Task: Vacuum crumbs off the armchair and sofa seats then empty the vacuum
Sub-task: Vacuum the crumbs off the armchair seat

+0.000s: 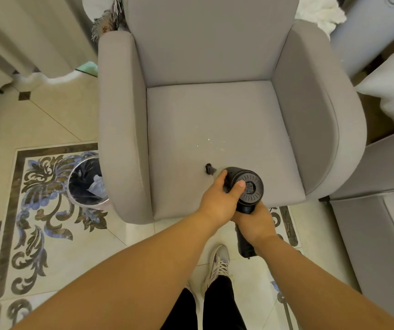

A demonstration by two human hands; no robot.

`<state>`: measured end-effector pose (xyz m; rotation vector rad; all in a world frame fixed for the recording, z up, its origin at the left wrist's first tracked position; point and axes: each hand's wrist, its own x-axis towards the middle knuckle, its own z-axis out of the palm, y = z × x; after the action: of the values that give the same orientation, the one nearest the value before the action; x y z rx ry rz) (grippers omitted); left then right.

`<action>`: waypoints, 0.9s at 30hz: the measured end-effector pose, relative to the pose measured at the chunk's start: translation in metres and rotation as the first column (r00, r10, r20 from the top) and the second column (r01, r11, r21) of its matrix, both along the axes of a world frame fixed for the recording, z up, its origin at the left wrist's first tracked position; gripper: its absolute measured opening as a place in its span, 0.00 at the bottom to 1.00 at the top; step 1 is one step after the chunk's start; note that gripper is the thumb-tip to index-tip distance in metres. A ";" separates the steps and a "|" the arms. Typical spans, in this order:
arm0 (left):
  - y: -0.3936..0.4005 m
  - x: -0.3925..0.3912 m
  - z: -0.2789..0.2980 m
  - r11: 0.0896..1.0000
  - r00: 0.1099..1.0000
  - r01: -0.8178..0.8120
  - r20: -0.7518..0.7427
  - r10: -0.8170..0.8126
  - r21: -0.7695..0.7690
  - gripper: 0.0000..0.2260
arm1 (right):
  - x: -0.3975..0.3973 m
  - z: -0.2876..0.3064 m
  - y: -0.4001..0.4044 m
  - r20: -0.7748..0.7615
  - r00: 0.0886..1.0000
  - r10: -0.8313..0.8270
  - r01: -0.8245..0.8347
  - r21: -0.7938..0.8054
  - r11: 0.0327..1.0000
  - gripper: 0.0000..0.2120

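Observation:
A grey armchair (210,67) stands in front of me, its seat cushion (227,120) dotted with a few pale crumbs (208,139) near the middle. A black handheld vacuum (250,186) hovers over the seat's front edge, its narrow nozzle (209,169) touching the cushion. My left hand (217,198) grips the vacuum's round body from the left, thumb across the vented rear cap. My right hand (258,222) holds the handle below it. A grey sofa (382,222) stands at the right.
A round bin (87,182) with a dark liner and crumpled paper inside stands on the patterned tile floor, left of the armchair. Curtains hang at the upper left. A white cushion (393,91) lies at the right edge. My shoe (217,263) is below the chair's front.

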<state>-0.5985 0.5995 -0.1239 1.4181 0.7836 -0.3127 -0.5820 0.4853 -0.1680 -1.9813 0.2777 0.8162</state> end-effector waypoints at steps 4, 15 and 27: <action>0.005 -0.008 -0.006 0.996 0.999 -0.045 0.019 0.044 0.076 0.28 | -0.012 -0.006 0.015 -0.034 0.999 -0.037 0.040 0.090 0.995 0.17; 0.041 -0.010 -0.008 0.990 0.993 -0.115 0.003 0.115 0.079 0.27 | -0.009 -0.011 0.052 -0.022 0.999 0.024 -0.023 0.075 0.997 0.20; -0.004 0.005 -0.001 0.993 0.995 0.095 -0.008 -0.096 -0.068 0.28 | -0.003 0.009 -0.011 0.076 0.997 -0.019 0.028 -0.122 0.992 0.17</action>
<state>-0.5939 0.5953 -0.1251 1.3933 0.7092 -0.4184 -0.5849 0.4741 -0.1591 -2.1152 0.3131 0.7228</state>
